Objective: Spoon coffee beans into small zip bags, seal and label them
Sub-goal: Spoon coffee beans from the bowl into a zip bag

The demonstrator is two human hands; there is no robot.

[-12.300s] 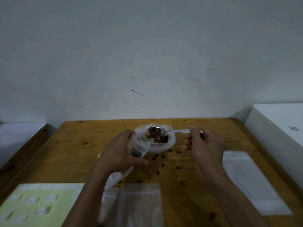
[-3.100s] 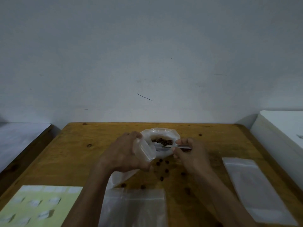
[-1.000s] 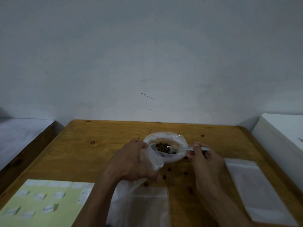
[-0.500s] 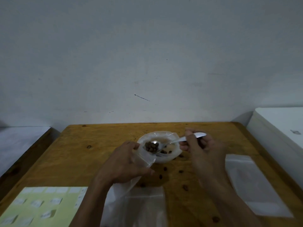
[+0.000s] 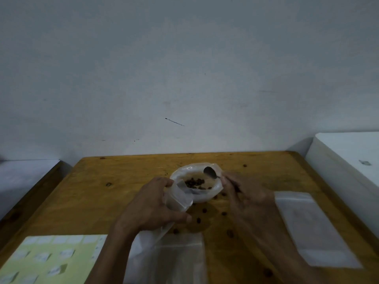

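Wooden table [image 5: 123, 193]: two flat zip bags [image 5: 313, 228], one spoon [image 5: 209, 172].

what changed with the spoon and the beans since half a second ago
The spoon was loaded with beans and held over the small zip bag; now its bowl looks empty and is back over the far side of the bean bag. The right hand still grips its handle, and the left hand still holds the small bag open. Spilled beans stay on the table.
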